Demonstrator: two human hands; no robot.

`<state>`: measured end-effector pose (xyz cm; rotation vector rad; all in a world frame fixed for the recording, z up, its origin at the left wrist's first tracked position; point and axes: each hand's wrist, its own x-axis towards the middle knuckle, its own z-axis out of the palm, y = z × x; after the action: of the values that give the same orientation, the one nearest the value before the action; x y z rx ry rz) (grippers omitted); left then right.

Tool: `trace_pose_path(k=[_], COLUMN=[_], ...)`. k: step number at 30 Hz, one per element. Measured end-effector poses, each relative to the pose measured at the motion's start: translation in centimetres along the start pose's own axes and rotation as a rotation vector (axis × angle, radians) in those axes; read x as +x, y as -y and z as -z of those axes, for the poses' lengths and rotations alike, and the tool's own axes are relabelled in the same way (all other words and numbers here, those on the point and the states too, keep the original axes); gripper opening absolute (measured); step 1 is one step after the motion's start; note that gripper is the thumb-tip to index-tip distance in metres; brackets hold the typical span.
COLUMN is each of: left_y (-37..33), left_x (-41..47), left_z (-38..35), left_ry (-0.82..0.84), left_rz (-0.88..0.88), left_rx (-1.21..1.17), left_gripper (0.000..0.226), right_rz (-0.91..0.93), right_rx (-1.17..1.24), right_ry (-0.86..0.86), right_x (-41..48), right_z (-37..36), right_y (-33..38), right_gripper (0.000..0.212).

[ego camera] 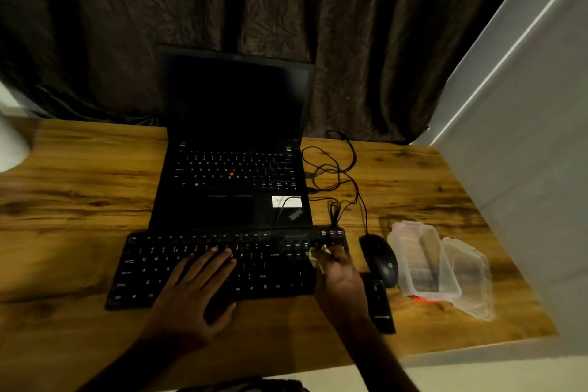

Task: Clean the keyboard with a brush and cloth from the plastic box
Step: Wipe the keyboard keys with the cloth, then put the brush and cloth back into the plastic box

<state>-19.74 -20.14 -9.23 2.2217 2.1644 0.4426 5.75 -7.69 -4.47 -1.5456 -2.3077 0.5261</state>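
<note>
A black external keyboard lies across the near part of the wooden table. My left hand rests flat on its middle keys, fingers spread, holding nothing. My right hand is at the keyboard's right end, closed around a pale cloth pressed against the keys there. The clear plastic box stands open to the right, past the mouse, with its lid lying beside it. A small red object, hard to identify, shows at the box's near edge.
An open black laptop stands right behind the keyboard. A black mouse and its tangled cable lie to the right. A flat black device sits by my right wrist. A grey wall bounds the table on the right.
</note>
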Motion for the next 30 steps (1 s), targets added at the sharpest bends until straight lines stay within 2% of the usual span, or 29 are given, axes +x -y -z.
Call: trace_pose_path(k=[3,8,12,14,16,19,22,26,30], left_y=[0.0,0.1,-1.1,-3.3,-6.4,-11.4,-14.1,-15.1,-15.7], left_x=[-0.1,-0.1,0.6,1.6,3.2,6.1,8.7,10.0,10.1], left_z=[0.0,-0.2,-0.4,0.0,1.4,4.3,5.4,5.9,5.5], left_ry=[0.006,0.027,-0.077,-0.147,-0.169,0.025,0.195,0.240,0.243], left_rz=[0.008,0.016,0.094,0.147,0.207,0.378,0.475,0.448,0.475], left_rx=[0.008,0.030,-0.047,-0.146,-0.354,-0.921,-1.259,-1.288,-1.316], left_gripper=[0.078,0.078,0.074,0.071,0.067,0.062,0.057,0.045,0.040], right_rz=[0.002,0.039,0.068,0.076,0.076,0.092,0.133,0.161,0.059], right_rx=[0.088,0.318,0.518,0.595,0.664,0.734,0.765,0.760,0.895], right_ry=[0.013,-0.106,-0.207,-0.230,-0.250,-0.270,-0.283,-0.329,-0.410], right_x=[-0.6,-0.7,-0.9,-1.0,-1.0,-0.8,-0.8,-1.3,-1.9], right_z=[-0.1,0.4,1.6,2.2,2.8,3.6,4.4,5.1,4.7], right_y=[-1.2,-1.9,-1.2,-0.6,-0.1,0.5,0.7,0.1,-0.6], right_gripper=[0.030,0.034,0.033,0.034,0.032,0.034,0.032,0.037,0.053])
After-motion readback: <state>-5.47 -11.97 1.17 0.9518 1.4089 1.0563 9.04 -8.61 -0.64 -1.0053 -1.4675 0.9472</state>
